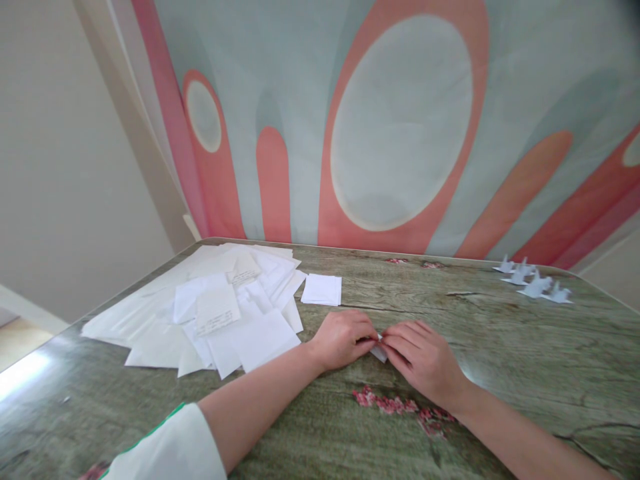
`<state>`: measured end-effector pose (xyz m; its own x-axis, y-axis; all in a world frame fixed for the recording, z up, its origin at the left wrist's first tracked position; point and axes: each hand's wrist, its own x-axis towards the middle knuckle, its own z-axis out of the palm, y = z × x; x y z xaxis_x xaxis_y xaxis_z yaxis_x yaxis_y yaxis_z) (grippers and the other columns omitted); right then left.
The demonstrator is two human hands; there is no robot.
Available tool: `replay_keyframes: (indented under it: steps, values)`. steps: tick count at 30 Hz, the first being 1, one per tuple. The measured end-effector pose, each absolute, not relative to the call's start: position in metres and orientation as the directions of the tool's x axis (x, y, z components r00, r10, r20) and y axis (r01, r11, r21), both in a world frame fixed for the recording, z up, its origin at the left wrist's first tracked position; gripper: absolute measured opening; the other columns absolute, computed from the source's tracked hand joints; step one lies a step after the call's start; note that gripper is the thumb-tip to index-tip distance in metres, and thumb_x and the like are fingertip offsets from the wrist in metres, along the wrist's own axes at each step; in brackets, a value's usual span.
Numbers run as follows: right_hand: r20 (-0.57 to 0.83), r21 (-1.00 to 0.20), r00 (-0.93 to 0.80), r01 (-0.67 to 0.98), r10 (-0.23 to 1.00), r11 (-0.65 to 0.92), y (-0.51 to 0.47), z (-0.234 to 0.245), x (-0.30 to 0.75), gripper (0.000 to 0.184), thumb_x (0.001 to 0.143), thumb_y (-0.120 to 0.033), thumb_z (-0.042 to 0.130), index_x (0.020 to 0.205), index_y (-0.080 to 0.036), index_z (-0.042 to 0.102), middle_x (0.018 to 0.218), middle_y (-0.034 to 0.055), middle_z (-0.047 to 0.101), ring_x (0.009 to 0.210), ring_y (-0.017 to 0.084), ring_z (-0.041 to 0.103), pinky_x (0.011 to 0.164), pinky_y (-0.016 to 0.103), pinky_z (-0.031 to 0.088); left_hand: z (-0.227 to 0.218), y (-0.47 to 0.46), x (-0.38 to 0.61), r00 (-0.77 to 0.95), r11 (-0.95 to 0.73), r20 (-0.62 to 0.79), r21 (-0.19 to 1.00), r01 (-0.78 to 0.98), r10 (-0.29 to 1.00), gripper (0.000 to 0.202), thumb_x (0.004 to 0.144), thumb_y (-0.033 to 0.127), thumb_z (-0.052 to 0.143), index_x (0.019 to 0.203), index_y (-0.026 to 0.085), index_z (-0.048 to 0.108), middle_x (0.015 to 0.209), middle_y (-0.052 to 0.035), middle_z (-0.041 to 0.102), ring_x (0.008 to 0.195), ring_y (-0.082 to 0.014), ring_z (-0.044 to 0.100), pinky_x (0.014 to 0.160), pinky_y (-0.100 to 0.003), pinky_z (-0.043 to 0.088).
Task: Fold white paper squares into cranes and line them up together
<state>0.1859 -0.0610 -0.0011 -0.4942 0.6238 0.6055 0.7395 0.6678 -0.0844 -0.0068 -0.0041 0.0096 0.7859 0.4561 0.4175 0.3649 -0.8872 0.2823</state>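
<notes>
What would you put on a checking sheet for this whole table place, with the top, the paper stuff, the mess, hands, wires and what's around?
Surface: wood-patterned table, with pink blossoms showing on it.
Job's things: small folded paper, partly hidden by fingers; stack of white squares beyond the hands; four folded paper birds at the far right.
Clutter: loose white papers overlapping on the left, some with print too small to read.
Hands: left hand and right hand both pinch the small folded paper.
Cables: nothing seen.
Surroundings: grey-green wall with pink shapes behind the table.
</notes>
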Motion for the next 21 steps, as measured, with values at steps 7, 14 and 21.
replay_keyframes:
  steps: [7, 14, 21]
  values:
    - [0.598, -0.044, -0.525, 0.733, 0.606, 0.679, -0.0609, -0.0022, 0.1860, 0.018, 0.088, -0.017, 0.047, 0.085, -0.017, 0.065, 0.086, 0.0062, 0.065, 0.081, 0.018, 0.057, 0.075, 0.034, 0.042, 0.0091, -0.0062, -0.0062, 0.790, -0.891, 0.412, 0.247, 0.382, 0.453, 0.011, 0.082, 0.020, 0.052, 0.079, 0.018, 0.063, 0.081, -0.0023, 0.062, 0.079, -0.0139, 0.057, 0.071, -0.022, 0.043]
    - [0.593, -0.093, -0.497, 0.740, 0.634, 0.667, -0.0622, 0.0015, 0.1843, 0.013, 0.086, -0.020, 0.050, 0.083, -0.018, 0.063, 0.085, 0.0060, 0.065, 0.079, 0.018, 0.057, 0.074, 0.033, 0.042, 0.0096, -0.0066, -0.0059, 0.784, -0.896, 0.436, 0.244, 0.371, 0.443, 0.014, 0.085, 0.022, 0.050, 0.080, 0.017, 0.062, 0.082, -0.0031, 0.062, 0.080, -0.0139, 0.057, 0.071, -0.022, 0.043]
    - [0.518, -0.191, -0.468, 0.752, 0.716, 0.631, -0.0571, -0.0032, 0.1914, 0.011, 0.084, -0.019, 0.051, 0.088, -0.019, 0.062, 0.087, 0.0057, 0.065, 0.081, 0.018, 0.058, 0.074, 0.034, 0.044, 0.0072, -0.0055, -0.0070, 0.770, -0.886, 0.440, 0.275, 0.374, 0.462, 0.016, 0.087, 0.026, 0.051, 0.082, 0.017, 0.064, 0.082, -0.0036, 0.063, 0.081, -0.0147, 0.058, 0.072, -0.023, 0.044]
